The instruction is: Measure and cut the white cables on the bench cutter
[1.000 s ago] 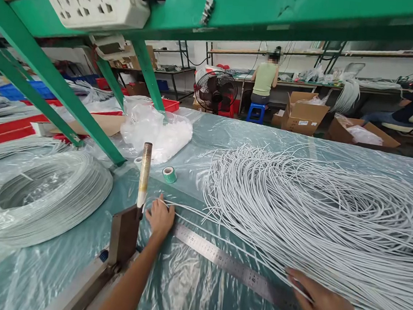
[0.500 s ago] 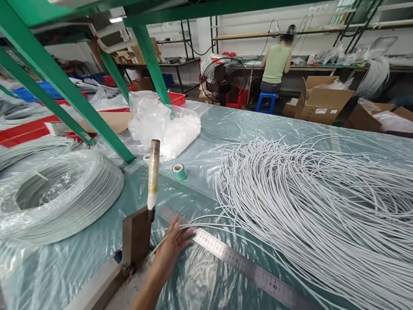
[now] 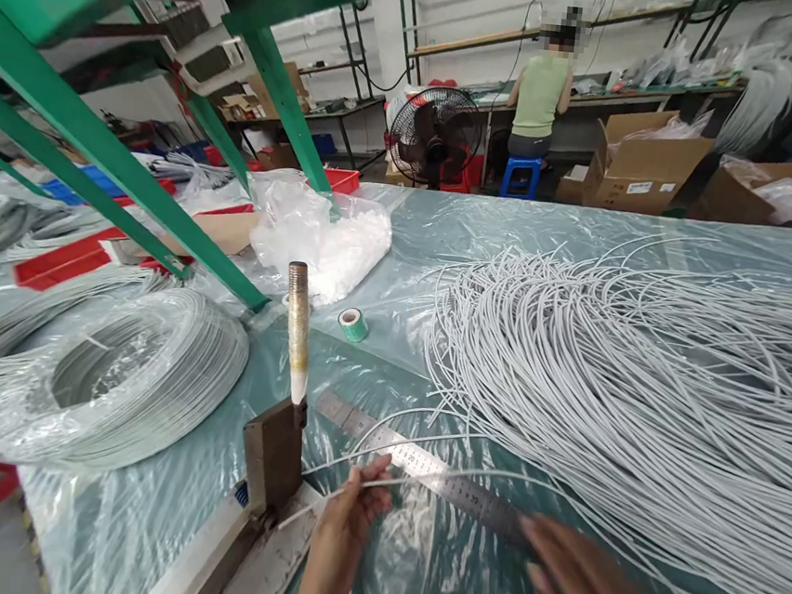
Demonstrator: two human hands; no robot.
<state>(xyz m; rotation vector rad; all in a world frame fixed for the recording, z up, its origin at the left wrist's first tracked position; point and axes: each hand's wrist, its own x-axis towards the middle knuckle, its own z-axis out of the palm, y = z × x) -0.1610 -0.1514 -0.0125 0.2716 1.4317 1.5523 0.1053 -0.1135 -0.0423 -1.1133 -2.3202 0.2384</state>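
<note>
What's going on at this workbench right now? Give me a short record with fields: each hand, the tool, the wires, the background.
left hand: the left hand pinches a thin white wire near the grey metal cutter block
right hand: the right hand is blurred, low over the steel ruler; contact unclear
wires: a big loose pile of white cut wires on the right; a wrapped white wire coil on the left
small item: a green tape roll
background: a black floor fan; a seated person in a green top
</note>
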